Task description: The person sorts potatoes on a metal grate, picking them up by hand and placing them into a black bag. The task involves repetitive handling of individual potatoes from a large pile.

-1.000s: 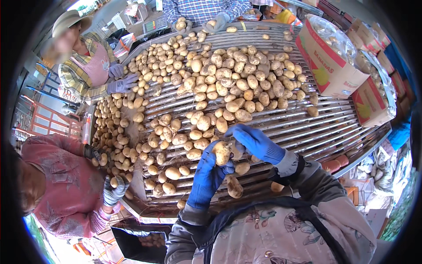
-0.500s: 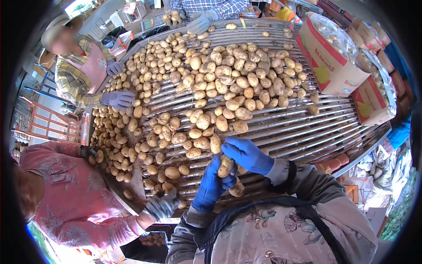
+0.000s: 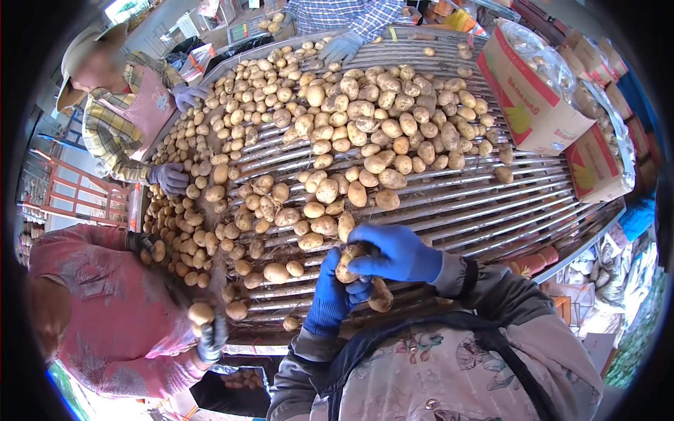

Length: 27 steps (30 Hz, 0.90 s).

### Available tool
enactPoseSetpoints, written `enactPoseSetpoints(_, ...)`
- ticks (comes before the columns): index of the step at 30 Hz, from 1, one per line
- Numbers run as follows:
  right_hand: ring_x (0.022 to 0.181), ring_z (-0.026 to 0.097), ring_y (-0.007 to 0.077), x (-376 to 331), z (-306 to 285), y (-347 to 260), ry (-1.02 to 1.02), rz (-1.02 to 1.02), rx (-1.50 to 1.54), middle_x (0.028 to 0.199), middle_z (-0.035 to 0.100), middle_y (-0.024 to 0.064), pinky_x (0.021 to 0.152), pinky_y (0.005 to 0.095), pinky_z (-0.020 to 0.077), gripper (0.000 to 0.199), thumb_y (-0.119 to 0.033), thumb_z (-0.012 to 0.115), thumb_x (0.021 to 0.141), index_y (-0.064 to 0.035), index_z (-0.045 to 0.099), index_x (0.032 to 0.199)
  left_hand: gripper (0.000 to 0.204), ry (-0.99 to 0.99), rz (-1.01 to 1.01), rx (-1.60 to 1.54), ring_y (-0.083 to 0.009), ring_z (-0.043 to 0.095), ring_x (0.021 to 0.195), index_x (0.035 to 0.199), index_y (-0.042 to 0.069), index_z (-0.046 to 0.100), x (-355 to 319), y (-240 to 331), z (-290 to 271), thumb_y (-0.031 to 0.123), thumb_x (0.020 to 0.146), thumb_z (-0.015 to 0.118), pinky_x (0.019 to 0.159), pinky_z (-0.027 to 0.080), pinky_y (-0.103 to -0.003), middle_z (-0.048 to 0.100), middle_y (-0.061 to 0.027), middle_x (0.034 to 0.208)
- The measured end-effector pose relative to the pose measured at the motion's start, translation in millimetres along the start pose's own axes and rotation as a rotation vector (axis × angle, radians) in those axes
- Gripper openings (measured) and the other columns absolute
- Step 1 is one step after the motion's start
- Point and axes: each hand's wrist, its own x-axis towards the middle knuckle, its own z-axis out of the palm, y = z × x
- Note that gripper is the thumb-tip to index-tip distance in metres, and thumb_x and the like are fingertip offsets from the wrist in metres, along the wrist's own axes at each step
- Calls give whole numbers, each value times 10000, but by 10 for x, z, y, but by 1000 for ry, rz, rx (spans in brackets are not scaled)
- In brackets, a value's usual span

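In blue knit gloves, both my hands meet over the near edge of a slatted metal sorting table (image 3: 484, 193). My left hand (image 3: 331, 295) is closed around a brown, soil-marked potato (image 3: 345, 265). From the right, my right hand (image 3: 400, 254) lies over the same potato, its fingers closed on the upper side. A second potato (image 3: 380, 296) shows just below my fingers; whether my left hand touches it I cannot tell. Just beyond my hands lies another potato (image 3: 346, 226). A large heap of loose potatoes (image 3: 393, 116) spreads over the far and left parts of the slats.
At the left, a person in pink (image 3: 119, 302) holds potatoes in a gloved hand (image 3: 210, 337). Beyond, a person in yellow plaid (image 3: 116, 126) and another in blue check (image 3: 344, 15) work at the table. Cardboard boxes (image 3: 526, 98) line the right side. A dark crate (image 3: 235, 393) stands below.
My right hand has come left and closed over the potato in my left hand. The person in pink has drawn a hand back with potatoes. The plaid-sleeved person's near hand moved left.
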Motion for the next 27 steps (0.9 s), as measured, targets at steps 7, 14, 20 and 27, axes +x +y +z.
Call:
enactPoseSetpoints(7,660,627,142,-117,433,365,186,115,292,745,637,104,599,291,501,158,-174,596,1003,-16,587,1016,524,-12,-6,174,-64,321,425,1029,115,566,-55,-55,-64,631,952,505,372,243,-228,525,-21,681)
enactPoseSetpoints(14,896,678,252,36,-397,642,208,92,-79,1078,672,118,774,399,545,357,-290,645,953,-85,570,1236,385,-20,239,-69,-200,611,816,1246,98,577,-135,-35,-207,375,979,597,695,532,-344,608,-141,1124)
enactPoseSetpoints(20,943,665,378,252,-718,1397,170,252,-559,1176,622,156,778,491,543,478,-368,662,893,-128,530,1285,322,-37,279,-85,-304,641,1050,1212,111,603,-97,-39,-389,162,908,693,836,574,-437,633,-134,1211)
enactPoseSetpoints(27,938,662,360,152,-344,1305,-3,240,-572,1169,593,141,772,475,541,440,-440,682,867,-121,596,1157,265,39,272,-135,-253,614,891,1121,116,615,-134,-37,-493,168,879,708,709,537,-370,643,-115,1050)
